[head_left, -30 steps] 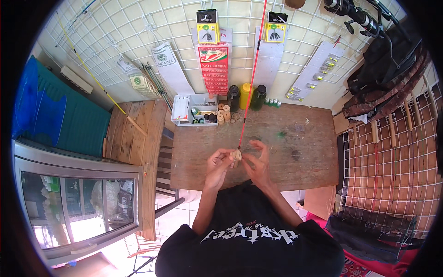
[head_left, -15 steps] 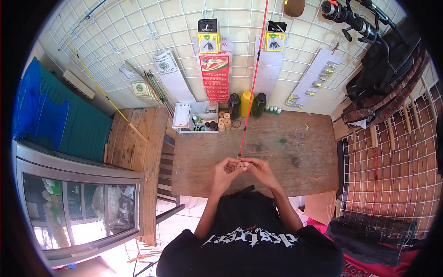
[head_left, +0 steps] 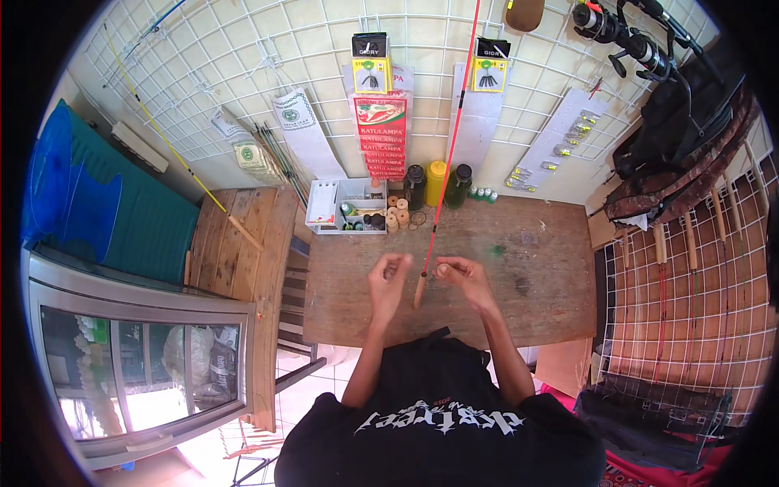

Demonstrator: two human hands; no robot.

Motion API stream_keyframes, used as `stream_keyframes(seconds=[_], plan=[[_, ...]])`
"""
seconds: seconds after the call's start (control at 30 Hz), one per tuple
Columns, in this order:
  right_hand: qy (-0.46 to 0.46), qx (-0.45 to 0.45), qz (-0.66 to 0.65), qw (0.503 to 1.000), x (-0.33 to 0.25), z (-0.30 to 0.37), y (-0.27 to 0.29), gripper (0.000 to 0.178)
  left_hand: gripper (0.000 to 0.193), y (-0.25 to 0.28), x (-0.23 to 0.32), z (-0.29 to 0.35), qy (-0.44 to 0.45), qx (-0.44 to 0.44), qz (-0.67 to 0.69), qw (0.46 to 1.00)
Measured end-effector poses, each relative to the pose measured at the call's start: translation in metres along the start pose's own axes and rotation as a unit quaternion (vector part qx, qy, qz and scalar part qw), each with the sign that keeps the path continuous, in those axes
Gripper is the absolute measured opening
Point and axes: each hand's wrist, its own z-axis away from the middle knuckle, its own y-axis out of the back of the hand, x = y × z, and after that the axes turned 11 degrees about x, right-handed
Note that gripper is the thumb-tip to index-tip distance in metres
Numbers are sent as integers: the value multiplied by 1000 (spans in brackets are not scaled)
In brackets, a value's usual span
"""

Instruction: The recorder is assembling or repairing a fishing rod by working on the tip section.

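Observation:
A red fishing rod point(head_left: 452, 150) runs from the table up toward the wall. Its tan handle point(head_left: 419, 291) is at the middle of the wooden table, between my hands. To the left of the rod is my left hand point(head_left: 387, 282), raised, fingers curled with tips together. My right hand point(head_left: 466, 281) is right of the rod, thumb and forefinger brought close in a pinch. Both hands are apart from the handle. Whatever the fingertips hold, if anything, is too small to make out.
Behind the hands stand a white organizer tray point(head_left: 347, 230), tan cork pieces point(head_left: 398, 213), a yellow bottle point(head_left: 436, 185) and two dark bottles. Several small bottles point(head_left: 484, 195) line the wall. Fishing reels point(head_left: 625, 40) hang at upper right; a glass-fronted cabinet point(head_left: 146, 365) is left.
My hands, together over the rod's handle with a small round tan piece at the fingers, have separated to either side. The handle now shows, and the round piece is out of sight.

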Motion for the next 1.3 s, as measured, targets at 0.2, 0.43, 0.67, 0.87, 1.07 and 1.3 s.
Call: stream_keyframes(seconds=[0.2, 0.43, 0.67, 0.87, 1.07, 1.3], plan=[[32, -7, 51, 998, 27, -49, -7, 28, 28, -11, -40, -42, 114, -16, 25, 993], [90, -16, 109, 990, 48, -82, -20, 23, 44, -20, -48, -51, 159, -126, 101, 974], [102, -105, 69, 987, 32, -66, -29, 25, 40, 1, -48, -41, 161, -59, 116, 978], [70, -74, 29, 994, 32, -53, -7, 21, 32, 32, -51, -24, 119, 3, 56, 991], [72, -20, 35, 997, 19, -21, -6, 20, 28, 56, -62, 5, 107, -9, 22, 994], [108, -15, 54, 993, 34, -3, -8, 22, 29, 56, -51, 39, 133, -83, -9, 988]])
